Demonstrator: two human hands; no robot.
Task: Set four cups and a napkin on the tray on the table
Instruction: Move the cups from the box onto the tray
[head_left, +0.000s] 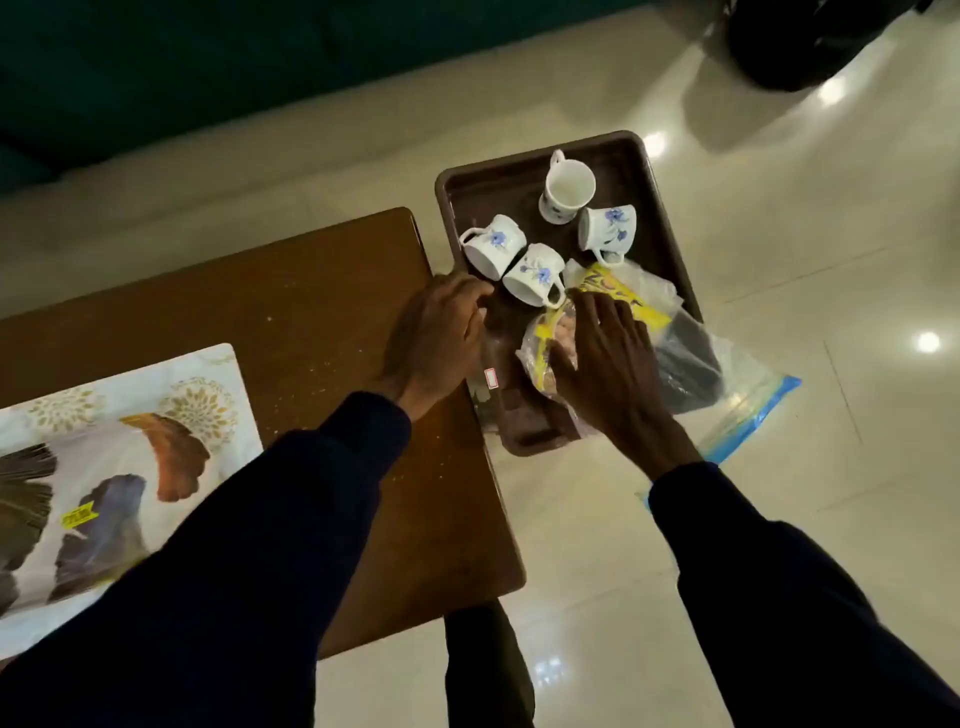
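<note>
**Tray loading: cups unsorted, packet in hand**

Tray (670, 249) overhangs the table (322, 312) edge. Four floral cups (569, 189) occupy it, three tipped. Right hand (608, 358), fingers spread, presses a yellow packet (618, 291); left hand (441, 327), loosely curled, steadies the tray rim. Next: likely upright the cups.

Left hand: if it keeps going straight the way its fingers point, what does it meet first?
Probably the nearest tipped cup on the tray. The left hand points up and right at it, with little gap showing. Height is unclear, so it might pass above the cup.
</note>
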